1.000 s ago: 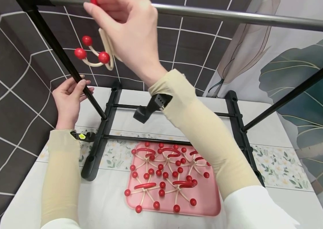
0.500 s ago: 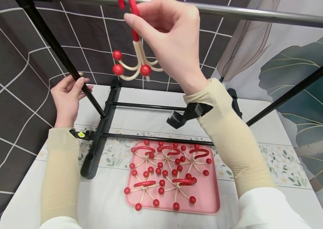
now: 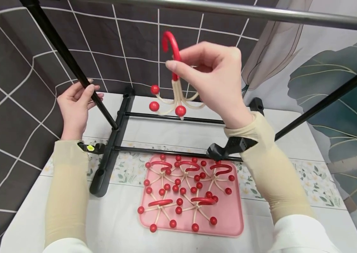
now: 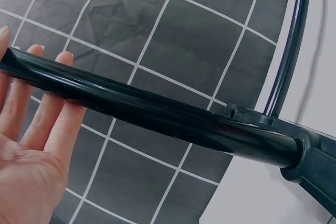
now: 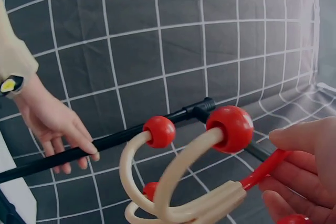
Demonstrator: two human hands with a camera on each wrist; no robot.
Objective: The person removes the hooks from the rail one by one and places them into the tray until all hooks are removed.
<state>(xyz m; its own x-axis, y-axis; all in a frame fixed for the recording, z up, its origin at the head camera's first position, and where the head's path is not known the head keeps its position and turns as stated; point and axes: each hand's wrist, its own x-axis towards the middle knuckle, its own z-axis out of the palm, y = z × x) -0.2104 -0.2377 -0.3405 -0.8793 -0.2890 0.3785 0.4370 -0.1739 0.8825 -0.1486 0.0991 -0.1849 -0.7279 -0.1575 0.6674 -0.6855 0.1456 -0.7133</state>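
My right hand [image 3: 219, 79] pinches the red hook of a multi-arm hanging hook [image 3: 176, 89] between thumb and fingers. Its beige curved arms end in red balls and hang downward, below and in front of the rack's grey top rail [image 3: 229, 8]. In the right wrist view the beige shaft [image 5: 226, 203] runs into the red hook at the fingertips. My left hand [image 3: 75, 109] holds the rack's slanting black pole [image 3: 74, 66], thumb on the near side. The left wrist view shows the fingers [image 4: 63, 119] passing behind that pole.
A pink tray [image 3: 225, 221] on the white tabletop [image 3: 115, 221] bears several similar hanging hooks [image 3: 160, 203]. Black feet [image 3: 99, 179] and low crossbars [image 3: 165, 151] of the rack stand behind it. A dark grid-patterned cloth [image 3: 140, 38] covers the back and left.
My right hand has brought the hanging hook from the top rail's left part rightward and down, below the rail. The left hand stays on the pole.
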